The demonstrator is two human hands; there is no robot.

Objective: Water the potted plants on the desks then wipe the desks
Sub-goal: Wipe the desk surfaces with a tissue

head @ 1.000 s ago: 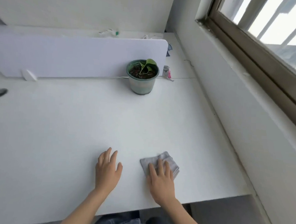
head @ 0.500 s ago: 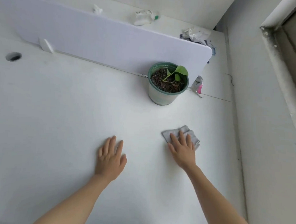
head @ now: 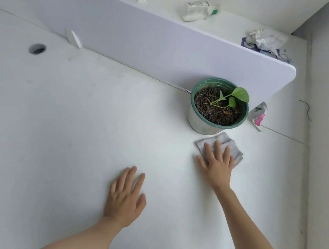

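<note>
A green-rimmed pot [head: 204, 124] with dark soil and a small green plant [head: 233, 96] stands on the white desk [head: 85, 131], against the white divider panel. Just in front of the pot lies a folded grey cloth [head: 221, 142]. My right hand [head: 217, 166] presses flat on the cloth, fingers spread, fingertips pointing at the pot. My left hand [head: 125, 196] rests flat on the bare desk to the left, palm down, holding nothing.
A white divider panel [head: 162, 44] runs across the back of the desk. A round cable hole [head: 37, 48] is at far left. A small packet with pink [head: 258, 114] lies right of the pot. Bottles [head: 199, 9] and crumpled bags [head: 267, 41] sit behind the divider. A wall [head: 322, 129] borders the right.
My right hand has pushed the cloth forward across the desk, from near the front edge up to the pot. My left hand stays flat on the desk.
</note>
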